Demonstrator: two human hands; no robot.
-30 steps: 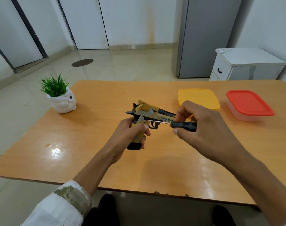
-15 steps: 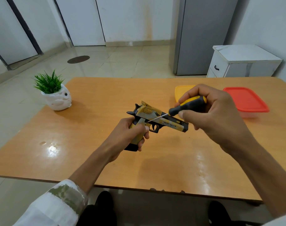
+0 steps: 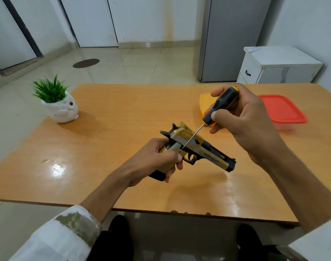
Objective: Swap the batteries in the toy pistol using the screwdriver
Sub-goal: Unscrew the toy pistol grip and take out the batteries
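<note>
The left hand (image 3: 153,159) grips the toy pistol (image 3: 198,149) by its handle just above the counter (image 3: 123,113), barrel pointing right. The right hand (image 3: 243,119), raised above and right of it, curls round the screwdriver (image 3: 220,106), whose thin shaft slants down to touch the pistol's side near the left thumb.

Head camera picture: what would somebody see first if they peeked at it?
First, the yellow-and-black toy pistol in the middle, its grip held by the left hand. Next, the screwdriver in the right hand, slanting down with its tip at the pistol's side. Then the red-lidded box at the far right of the table and the small plant in a white pot at far left.
</note>
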